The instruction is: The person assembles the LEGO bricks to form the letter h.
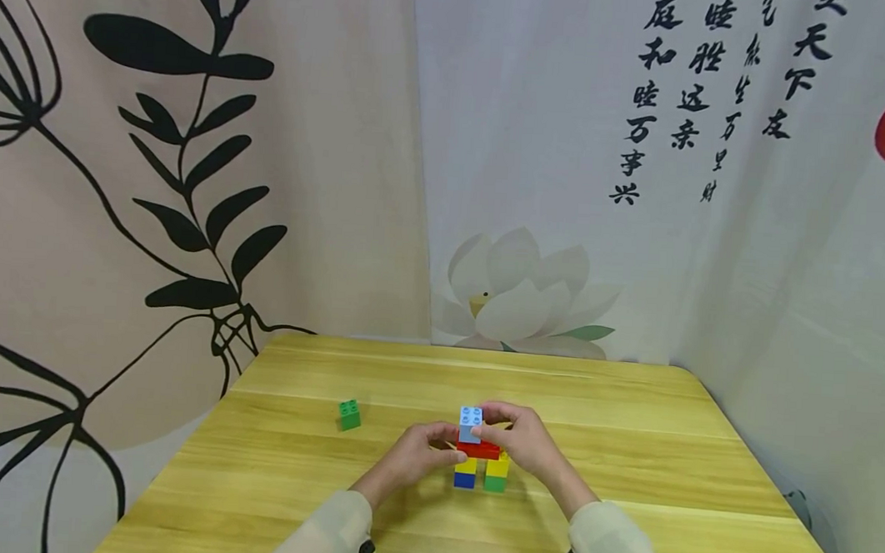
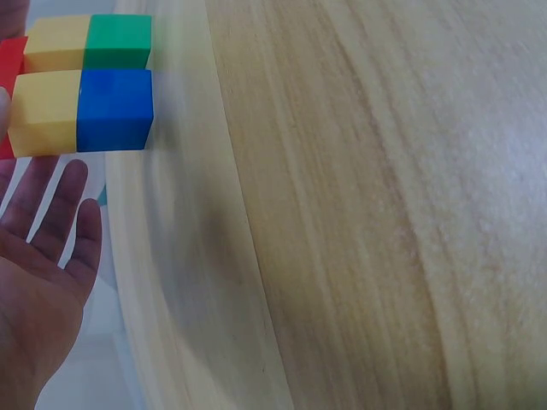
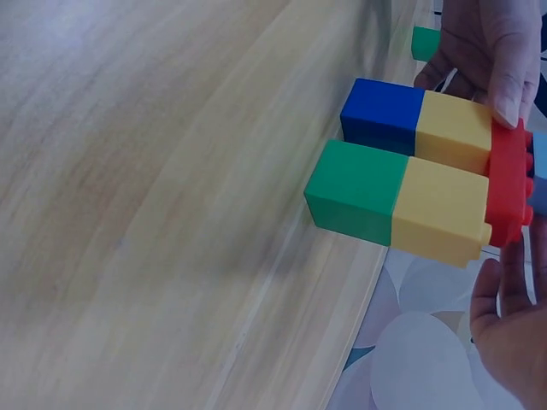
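Note:
A small two-legged structure of toy building bricks stands on the table. Its left leg is a blue brick [image 3: 380,115] under a yellow brick [image 2: 44,113]; its right leg is a green brick [image 3: 356,190] under another yellow brick [image 3: 438,205]. Across both legs lies a red brick [image 1: 478,450]. My left hand [image 1: 421,454] pinches the structure's left end, its thumb near the red and yellow bricks' seam. Above the red brick's left part, my right hand [image 1: 521,439] pinches a light blue brick [image 1: 470,424]. Whether its studs are fully engaged I cannot tell.
A loose green brick [image 1: 349,416] stands on the wooden table [image 1: 289,486], left of the structure and farther back. Behind the table hangs a printed curtain [image 1: 342,179] with plants and writing; more curtain runs along the right side.

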Tool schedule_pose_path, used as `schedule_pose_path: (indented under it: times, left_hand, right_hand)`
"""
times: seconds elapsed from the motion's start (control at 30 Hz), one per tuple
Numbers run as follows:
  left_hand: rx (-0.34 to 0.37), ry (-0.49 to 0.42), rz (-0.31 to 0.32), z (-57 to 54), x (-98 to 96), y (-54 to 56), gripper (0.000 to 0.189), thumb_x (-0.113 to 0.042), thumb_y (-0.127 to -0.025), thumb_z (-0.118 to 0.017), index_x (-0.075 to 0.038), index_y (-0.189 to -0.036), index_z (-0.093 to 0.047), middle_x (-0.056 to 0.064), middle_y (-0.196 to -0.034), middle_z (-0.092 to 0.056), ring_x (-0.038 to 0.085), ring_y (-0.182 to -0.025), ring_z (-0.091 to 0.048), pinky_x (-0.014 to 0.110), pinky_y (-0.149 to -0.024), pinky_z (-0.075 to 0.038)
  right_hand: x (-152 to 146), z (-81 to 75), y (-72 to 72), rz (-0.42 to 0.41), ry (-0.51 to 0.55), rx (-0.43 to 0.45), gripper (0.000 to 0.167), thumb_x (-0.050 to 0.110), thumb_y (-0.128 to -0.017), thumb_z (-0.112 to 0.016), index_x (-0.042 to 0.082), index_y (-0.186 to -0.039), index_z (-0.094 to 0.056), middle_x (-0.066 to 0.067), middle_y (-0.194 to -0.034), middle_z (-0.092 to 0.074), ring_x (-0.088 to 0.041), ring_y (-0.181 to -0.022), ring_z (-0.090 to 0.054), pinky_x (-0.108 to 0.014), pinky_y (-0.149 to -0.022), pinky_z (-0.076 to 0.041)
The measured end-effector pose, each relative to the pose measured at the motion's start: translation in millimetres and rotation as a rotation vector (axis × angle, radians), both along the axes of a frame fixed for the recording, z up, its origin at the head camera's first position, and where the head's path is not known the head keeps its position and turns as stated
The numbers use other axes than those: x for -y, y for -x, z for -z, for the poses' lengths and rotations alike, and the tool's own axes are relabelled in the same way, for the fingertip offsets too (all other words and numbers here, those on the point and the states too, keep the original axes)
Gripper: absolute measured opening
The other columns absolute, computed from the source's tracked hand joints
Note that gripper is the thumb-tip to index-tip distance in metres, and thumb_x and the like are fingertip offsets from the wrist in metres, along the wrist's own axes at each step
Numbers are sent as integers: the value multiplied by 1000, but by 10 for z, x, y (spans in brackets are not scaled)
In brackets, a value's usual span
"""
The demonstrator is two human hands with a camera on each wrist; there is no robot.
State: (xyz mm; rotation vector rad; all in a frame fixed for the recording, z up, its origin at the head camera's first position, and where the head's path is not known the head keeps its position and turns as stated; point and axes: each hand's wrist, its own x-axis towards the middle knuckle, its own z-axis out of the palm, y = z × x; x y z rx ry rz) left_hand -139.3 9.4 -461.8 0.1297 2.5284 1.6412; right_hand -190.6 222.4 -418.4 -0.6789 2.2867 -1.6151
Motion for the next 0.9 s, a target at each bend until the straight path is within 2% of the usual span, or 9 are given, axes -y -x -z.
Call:
schedule_pose_path:
  times: [0.2, 0.53, 0.9]
  left_hand:
    - [-2, 2, -2, 0, -6, -1, 36, -37, -88, -76, -19, -118, -70, -6, -110, -68, 18, -100, -61, 43, -89, -51]
    - [5, -4, -7, -7, -1, 1, 33, -35, -88, -76, -19, -116, -70, -7, -108, -68, 18, -100, -61, 42, -89, -51]
    - [2, -20, -6, -3, -17, 1, 34, -34, -88, -76, -19, -117, -70, -6, -109, -68, 18, -100, -60, 43, -90, -51]
  right_hand:
    - [10, 8, -10, -6, -15, 18, 37, 29, -89, -77, 9, -119, -70, -6, -109, -66, -23, -90, -61, -35, -77, -56]
    - [23, 35, -9, -12, -73, -46, 38, 33, -89, -76, 11, -119, -71, -2, -107, -67, -21, -96, -59, -34, -80, -53]
    - [16, 73, -2, -4, -62, -34, 39, 35, -88, -76, 12, -120, -70, -2, -108, -68, -23, -93, -61, -34, -77, -55]
